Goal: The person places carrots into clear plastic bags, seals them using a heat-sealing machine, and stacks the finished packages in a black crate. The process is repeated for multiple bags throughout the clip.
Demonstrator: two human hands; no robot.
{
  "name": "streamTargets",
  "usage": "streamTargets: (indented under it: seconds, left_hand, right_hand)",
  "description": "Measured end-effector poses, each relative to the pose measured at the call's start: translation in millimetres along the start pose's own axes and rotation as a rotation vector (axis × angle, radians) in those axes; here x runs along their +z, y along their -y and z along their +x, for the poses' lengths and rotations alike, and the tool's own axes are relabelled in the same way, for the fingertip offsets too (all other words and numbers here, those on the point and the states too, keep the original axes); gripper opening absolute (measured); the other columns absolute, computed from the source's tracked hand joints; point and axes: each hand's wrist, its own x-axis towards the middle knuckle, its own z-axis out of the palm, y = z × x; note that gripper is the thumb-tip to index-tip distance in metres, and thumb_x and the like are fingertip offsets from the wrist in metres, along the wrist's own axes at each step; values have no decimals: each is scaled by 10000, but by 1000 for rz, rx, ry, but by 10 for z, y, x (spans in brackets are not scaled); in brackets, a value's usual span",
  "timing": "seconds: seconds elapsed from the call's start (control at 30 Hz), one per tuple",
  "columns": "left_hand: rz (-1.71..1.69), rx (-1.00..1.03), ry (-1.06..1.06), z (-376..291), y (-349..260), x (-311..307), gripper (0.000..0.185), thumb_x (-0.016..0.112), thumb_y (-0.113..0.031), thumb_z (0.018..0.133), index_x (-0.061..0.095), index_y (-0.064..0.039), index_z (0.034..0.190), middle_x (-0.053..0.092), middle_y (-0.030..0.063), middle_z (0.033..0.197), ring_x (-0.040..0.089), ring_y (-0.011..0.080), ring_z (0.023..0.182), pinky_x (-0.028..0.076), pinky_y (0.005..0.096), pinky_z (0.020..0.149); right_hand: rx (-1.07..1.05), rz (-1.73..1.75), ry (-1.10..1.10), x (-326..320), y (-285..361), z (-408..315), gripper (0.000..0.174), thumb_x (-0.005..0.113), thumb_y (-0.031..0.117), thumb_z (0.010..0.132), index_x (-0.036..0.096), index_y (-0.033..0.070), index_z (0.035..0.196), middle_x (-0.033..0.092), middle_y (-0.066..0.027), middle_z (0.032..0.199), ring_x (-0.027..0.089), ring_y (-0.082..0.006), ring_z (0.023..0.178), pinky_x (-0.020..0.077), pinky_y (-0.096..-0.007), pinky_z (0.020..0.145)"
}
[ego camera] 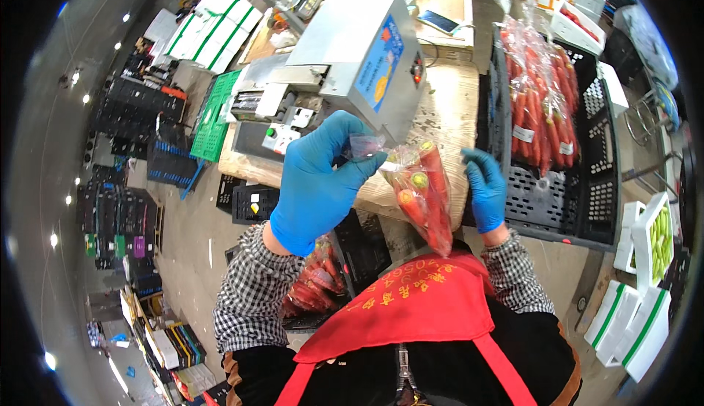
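Observation:
My left hand (pixel 322 180), in a blue glove, pinches the gathered neck of a clear plastic bag of carrots (pixel 423 191). The bag hangs at a tilt over the wooden table's near edge, its carrot tops towards the hand. My right hand (pixel 487 188), gloved too, is apart from the bag on its right, fingers spread and holding nothing. Just beyond my left hand stands a metal machine (pixel 366 54) with a blue label and a lit red switch. Rollers and a small white plate with a green button (pixel 271 132) are at its left side.
To the right, a black plastic crate (pixel 550 224) holds several bagged carrots (pixel 533 92). Another crate with bagged carrots (pixel 316 285) is low on my left. A phone (pixel 438 21) lies on the table behind the machine. Foam boxes (pixel 632 318) and a green crate (pixel 215 114) stand around.

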Motion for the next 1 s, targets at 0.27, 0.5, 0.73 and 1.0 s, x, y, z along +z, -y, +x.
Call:
streamTargets:
  seconds: [0.27, 0.5, 0.73, 1.0]
  left_hand:
    - [17, 276, 151, 126, -356, 507, 125, 693, 14, 817, 582, -7, 872, 589, 23, 704, 508, 43, 648, 442, 224, 578]
    - [-158, 256, 184, 396, -671, 834, 132, 678, 17, 854, 591, -8, 950, 600, 1, 841, 524, 39, 750, 452, 203, 671]
    - [-233, 271, 230, 648, -455, 856, 251, 605, -64, 933, 595, -8, 1177, 618, 16, 868, 557, 62, 725, 461, 200, 661]
    - [-297, -159, 204, 554, 731, 721, 177, 557, -80, 961, 628, -9, 1106, 620, 22, 849, 562, 64, 711, 464, 200, 636]
  right_hand:
    - [-663, -626, 314, 108, 1462, 77, 274, 717, 104, 725, 626, 108, 983, 592, -83, 871, 594, -323, 781, 474, -404, 659]
    - [-673, -470, -33, -227, 1722, 133, 163, 669, 15, 786, 625, 50, 938, 571, -119, 797, 595, -316, 715, 472, -371, 621]
    - [-396, -93, -132, -1309, 2092, 508, 164, 545, 89, 971, 646, 17, 1078, 681, -61, 913, 615, -125, 805, 526, -284, 755]
    - [-393, -631, 122, -2641, 1986, 1381, 187, 577, 27, 935, 635, 6, 1111, 642, -67, 1084, 611, -167, 972, 479, -304, 900]
